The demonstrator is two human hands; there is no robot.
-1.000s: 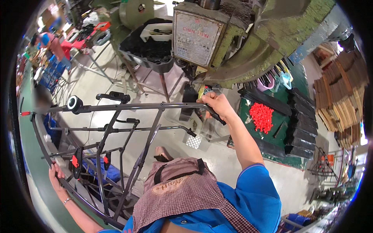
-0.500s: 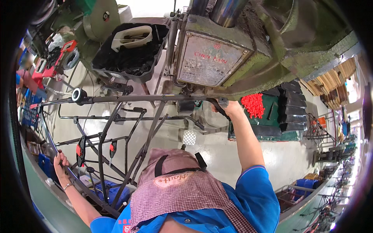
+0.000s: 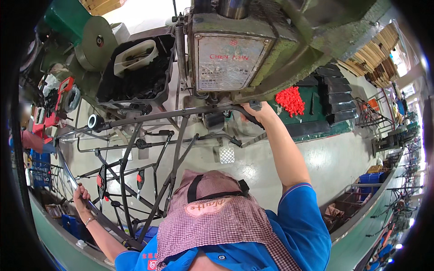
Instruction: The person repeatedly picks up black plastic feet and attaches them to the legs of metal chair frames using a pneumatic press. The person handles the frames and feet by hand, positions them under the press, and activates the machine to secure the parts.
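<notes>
A large black tubular metal frame [image 3: 158, 113] with several cross tubes reaches across the left half of the view. My left hand [image 3: 82, 196] is closed around its long curved side tube at the lower left. At the frame's bent right end, my right hand [image 3: 260, 115] grips the curved tube just below the heavy green machine [image 3: 271, 45]. Part of that hand's fingers is hidden behind the tube. A round white-faced fitting [image 3: 94, 122] sits on the frame's upper tube. Two black-and-red fittings [image 3: 101, 179] are among the inner tubes.
A black bin [image 3: 165, 77] of dark parts stands left of the machine. To the right, a green table [image 3: 312, 124] bears a pile of small red pieces [image 3: 290, 101] and stacked black parts [image 3: 337, 97]. A patterned metal pedal [image 3: 227, 155] is on the floor below the machine.
The view has turned slightly, so the machine appears farther left and higher. Both hands keep their hold on the frame, whose left end appears lower and farther right.
</notes>
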